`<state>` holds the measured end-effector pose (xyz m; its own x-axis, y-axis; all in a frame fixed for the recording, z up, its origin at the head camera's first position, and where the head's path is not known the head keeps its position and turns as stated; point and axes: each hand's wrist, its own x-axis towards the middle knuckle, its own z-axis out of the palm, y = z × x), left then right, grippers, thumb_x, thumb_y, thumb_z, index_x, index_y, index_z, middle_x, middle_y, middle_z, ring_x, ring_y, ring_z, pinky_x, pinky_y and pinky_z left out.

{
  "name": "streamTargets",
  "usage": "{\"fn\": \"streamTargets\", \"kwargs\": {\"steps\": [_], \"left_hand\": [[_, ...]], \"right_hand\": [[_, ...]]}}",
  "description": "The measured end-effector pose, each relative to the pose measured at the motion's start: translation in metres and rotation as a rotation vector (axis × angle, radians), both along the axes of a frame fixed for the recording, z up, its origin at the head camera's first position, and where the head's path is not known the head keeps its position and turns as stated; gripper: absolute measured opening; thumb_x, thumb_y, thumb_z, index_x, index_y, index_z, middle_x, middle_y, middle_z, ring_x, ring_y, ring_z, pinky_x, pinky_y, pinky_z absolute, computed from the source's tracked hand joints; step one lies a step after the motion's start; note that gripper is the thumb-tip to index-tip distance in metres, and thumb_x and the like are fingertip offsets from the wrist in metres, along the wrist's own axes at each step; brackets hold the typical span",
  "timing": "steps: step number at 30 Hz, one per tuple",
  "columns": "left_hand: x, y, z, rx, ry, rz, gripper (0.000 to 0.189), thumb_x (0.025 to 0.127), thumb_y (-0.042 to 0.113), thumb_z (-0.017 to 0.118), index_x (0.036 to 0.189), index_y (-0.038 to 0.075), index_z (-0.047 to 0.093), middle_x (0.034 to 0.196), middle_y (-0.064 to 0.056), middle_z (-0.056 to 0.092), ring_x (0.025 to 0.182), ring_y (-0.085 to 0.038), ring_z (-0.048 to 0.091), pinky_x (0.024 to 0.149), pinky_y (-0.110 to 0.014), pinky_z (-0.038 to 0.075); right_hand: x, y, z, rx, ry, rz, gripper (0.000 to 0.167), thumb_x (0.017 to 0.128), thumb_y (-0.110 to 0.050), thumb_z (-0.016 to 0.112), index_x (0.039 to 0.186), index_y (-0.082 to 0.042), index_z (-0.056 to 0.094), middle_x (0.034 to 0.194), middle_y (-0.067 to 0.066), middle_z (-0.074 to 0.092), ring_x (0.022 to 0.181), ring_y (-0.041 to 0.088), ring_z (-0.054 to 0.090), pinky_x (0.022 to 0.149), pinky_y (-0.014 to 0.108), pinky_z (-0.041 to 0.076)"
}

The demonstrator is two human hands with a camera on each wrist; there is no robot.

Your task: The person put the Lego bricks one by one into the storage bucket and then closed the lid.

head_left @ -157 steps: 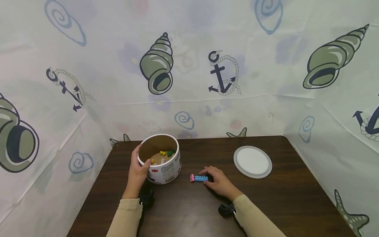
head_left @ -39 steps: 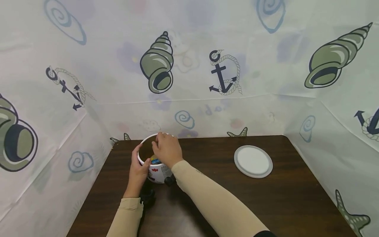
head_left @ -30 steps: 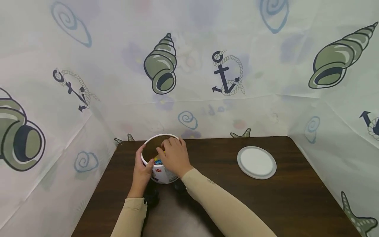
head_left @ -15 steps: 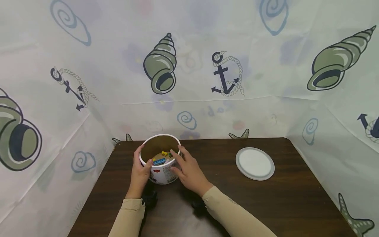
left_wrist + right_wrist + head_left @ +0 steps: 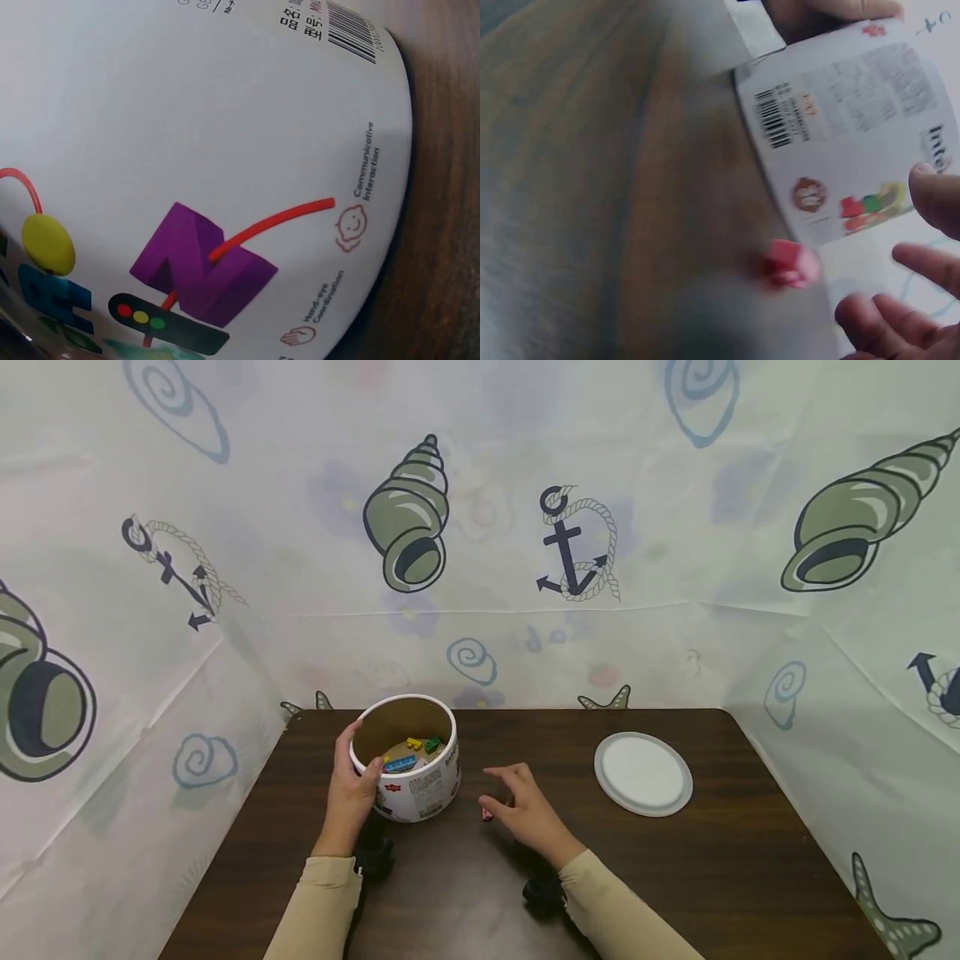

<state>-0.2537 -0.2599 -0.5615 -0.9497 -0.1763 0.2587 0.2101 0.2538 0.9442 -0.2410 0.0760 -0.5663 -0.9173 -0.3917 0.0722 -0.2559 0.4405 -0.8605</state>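
Observation:
A white printed bucket (image 5: 420, 797) stands on the table, tilted slightly toward me. My left hand (image 5: 348, 802) grips it on the left, thumb over the rim and fingers along the outside. Inside lie a blue toy brick (image 5: 401, 764), a yellow piece (image 5: 414, 743) and a green piece (image 5: 432, 744). Right of the bucket, a small pink toy brick (image 5: 789, 262) rests on the tabletop. My right hand (image 5: 532, 814) hovers close to it with thumb and fingers spread, holding nothing. The bucket's printed wall (image 5: 187, 127) fills most of the left wrist view.
A round white lid (image 5: 643, 774) lies on the right side of the dark wooden table (image 5: 720, 860). Behind and on both sides hangs a pale cloth (image 5: 495, 560) printed with shells and anchors.
The blue brick, earlier joined to the pink one on the table, is now in the bucket. My right hand has come out of the bucket and back to the pink brick. The left stays put.

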Motion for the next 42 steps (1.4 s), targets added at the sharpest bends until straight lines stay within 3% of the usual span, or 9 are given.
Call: {"fn": "streamTargets", "kwargs": {"steps": [2, 7, 14, 19, 23, 27, 31, 38, 42], "left_hand": [[0.0, 0.0, 0.0, -0.007, -0.004, 0.0, 0.079, 0.101, 0.035, 0.068, 0.17, 0.032, 0.03, 0.169, -0.012, 0.039, 0.142, -0.042, 0.049, 0.099, -0.01, 0.043], [0.0, 0.001, 0.001, -0.011, -0.012, -0.004, 0.079, 0.102, 0.033, 0.068, 0.17, 0.033, 0.029, 0.17, -0.011, 0.038, 0.144, -0.043, 0.048, 0.1, -0.01, 0.043], [0.001, 0.003, 0.001, -0.005, -0.004, -0.002, 0.077, 0.104, 0.034, 0.067, 0.171, 0.031, 0.028, 0.169, -0.013, 0.039, 0.144, -0.043, 0.049, 0.102, -0.014, 0.045], [0.002, 0.003, 0.001, -0.006, 0.0, -0.005, 0.077, 0.104, 0.037, 0.067, 0.171, 0.031, 0.028, 0.169, -0.012, 0.039, 0.145, -0.043, 0.049, 0.105, -0.016, 0.046], [0.001, 0.003, 0.002, -0.008, -0.018, -0.01, 0.076, 0.104, 0.04, 0.067, 0.17, 0.033, 0.029, 0.169, -0.008, 0.04, 0.145, -0.041, 0.05, 0.11, -0.027, 0.049], [0.0, 0.003, 0.001, -0.01, -0.002, -0.006, 0.077, 0.104, 0.037, 0.067, 0.17, 0.034, 0.029, 0.17, -0.009, 0.038, 0.145, -0.042, 0.049, 0.107, -0.019, 0.047], [-0.002, 0.002, 0.0, -0.003, 0.019, -0.018, 0.077, 0.104, 0.033, 0.067, 0.17, 0.032, 0.029, 0.171, -0.011, 0.037, 0.145, -0.044, 0.047, 0.102, -0.01, 0.043], [0.0, 0.002, 0.0, -0.002, 0.022, -0.018, 0.078, 0.103, 0.036, 0.067, 0.171, 0.028, 0.029, 0.17, -0.014, 0.038, 0.143, -0.046, 0.048, 0.099, -0.008, 0.044], [0.001, 0.003, 0.001, -0.001, 0.018, -0.011, 0.079, 0.103, 0.038, 0.067, 0.171, 0.027, 0.029, 0.17, -0.015, 0.039, 0.142, -0.047, 0.049, 0.099, -0.01, 0.045]], "right_hand": [[-0.003, 0.001, -0.008, -0.019, -0.029, 0.022, 0.058, 0.102, -0.04, 0.077, 0.154, -0.018, 0.06, 0.138, 0.018, 0.052, 0.077, 0.016, 0.052, 0.068, 0.028, 0.049], [-0.009, 0.005, -0.024, -0.018, -0.061, 0.056, 0.068, 0.095, -0.039, 0.086, 0.154, -0.017, 0.061, 0.139, 0.015, 0.052, 0.076, 0.011, 0.053, 0.068, 0.024, 0.05], [-0.014, 0.01, -0.028, -0.027, -0.082, 0.086, 0.071, 0.088, -0.032, 0.093, 0.151, -0.014, 0.064, 0.13, 0.013, 0.052, 0.08, 0.012, 0.054, 0.07, 0.022, 0.049], [-0.013, 0.007, -0.027, 0.017, -0.072, 0.09, 0.051, 0.09, -0.021, 0.091, 0.137, -0.011, 0.074, 0.128, 0.011, 0.051, 0.076, 0.008, 0.055, 0.068, 0.021, 0.049], [-0.013, 0.007, -0.028, 0.025, -0.049, 0.086, 0.032, 0.093, -0.018, 0.087, 0.124, -0.014, 0.079, 0.129, 0.008, 0.054, 0.075, 0.007, 0.055, 0.069, 0.021, 0.05], [-0.014, 0.012, -0.031, -0.033, -0.056, 0.093, 0.032, 0.097, -0.025, 0.083, 0.127, -0.015, 0.078, 0.111, 0.004, 0.066, 0.071, 0.007, 0.056, 0.063, 0.023, 0.049], [-0.014, 0.016, -0.034, -0.101, -0.104, 0.099, 0.037, 0.1, -0.03, 0.081, 0.134, -0.016, 0.075, 0.094, 0.004, 0.067, 0.063, 0.007, 0.055, 0.055, 0.025, 0.047], [-0.012, 0.017, -0.038, -0.104, -0.1, 0.069, 0.04, 0.102, -0.035, 0.078, 0.138, -0.02, 0.073, 0.113, 0.0, 0.068, 0.067, 0.008, 0.053, 0.058, 0.025, 0.048], [-0.013, 0.016, -0.037, -0.165, -0.118, 0.055, 0.041, 0.102, -0.032, 0.078, 0.139, -0.017, 0.068, 0.12, 0.004, 0.068, 0.067, 0.01, 0.053, 0.056, 0.026, 0.049]]}}
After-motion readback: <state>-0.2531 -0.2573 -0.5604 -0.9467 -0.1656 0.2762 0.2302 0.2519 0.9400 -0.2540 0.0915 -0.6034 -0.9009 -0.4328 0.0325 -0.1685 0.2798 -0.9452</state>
